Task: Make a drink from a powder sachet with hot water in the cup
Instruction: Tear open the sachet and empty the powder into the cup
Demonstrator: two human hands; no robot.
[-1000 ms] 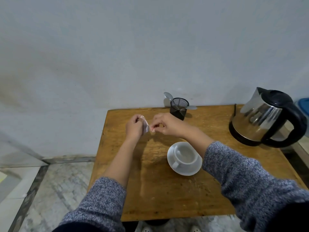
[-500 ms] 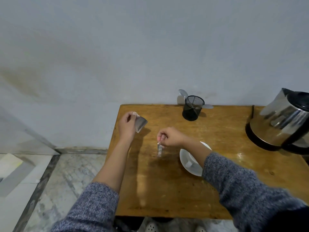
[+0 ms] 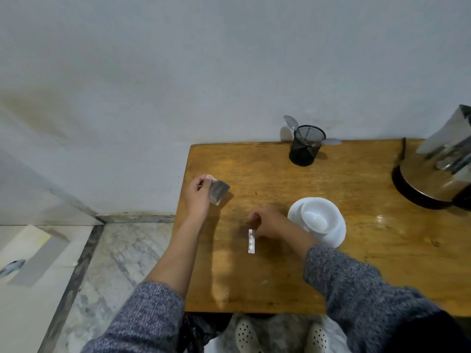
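Note:
My left hand (image 3: 197,197) pinches a small silver powder sachet (image 3: 218,192) by its top corner, above the table's left edge. Low over the wooden table (image 3: 267,276), my right hand (image 3: 266,221) has its fingers closed on the upper end of a narrow torn-off strip (image 3: 251,242). The strip's lower end points toward me. A white cup (image 3: 317,216) sits on a white saucer (image 3: 334,238) just right of my right hand. I cannot tell what is inside the cup.
A steel electric kettle (image 3: 438,164) on a black base stands at the far right, partly cut off by the frame. A black mesh holder (image 3: 305,146) with spoons stands at the back edge by the wall. Marble floor lies to the left.
My hands have pulled apart. A strip has come off the sachet and gone down to the table with my right hand, while my left hand has kept the sachet and drifted left.

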